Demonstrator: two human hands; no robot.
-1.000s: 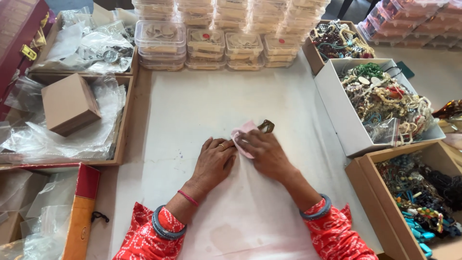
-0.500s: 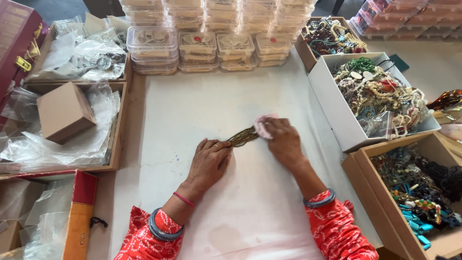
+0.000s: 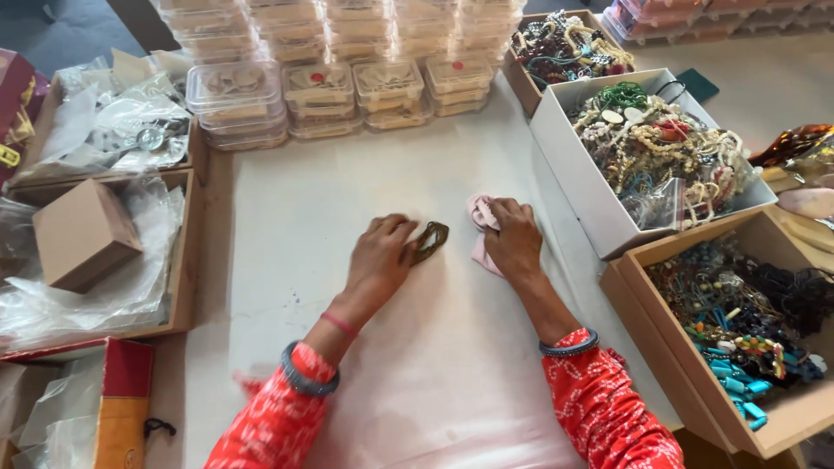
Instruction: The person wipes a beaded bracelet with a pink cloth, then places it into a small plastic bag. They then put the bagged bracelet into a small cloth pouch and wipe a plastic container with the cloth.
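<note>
Left hand (image 3: 382, 260) lies flat on the white table cover (image 3: 347, 200), fingertips pinching a dark brownish-gold ornament (image 3: 428, 241) at mid-table. Right hand (image 3: 514, 243) just beside it, fingers curled round a pink cloth (image 3: 479, 217). White box of beaded jewellery (image 3: 573, 165) near the right hand.

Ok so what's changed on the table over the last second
The hands have parted. The left hand now holds the brown jewellery piece alone, out of the pink cloth. The right hand has drawn the cloth off to the right and rests on it. The boxes and stacked clear containers stayed put.
</note>
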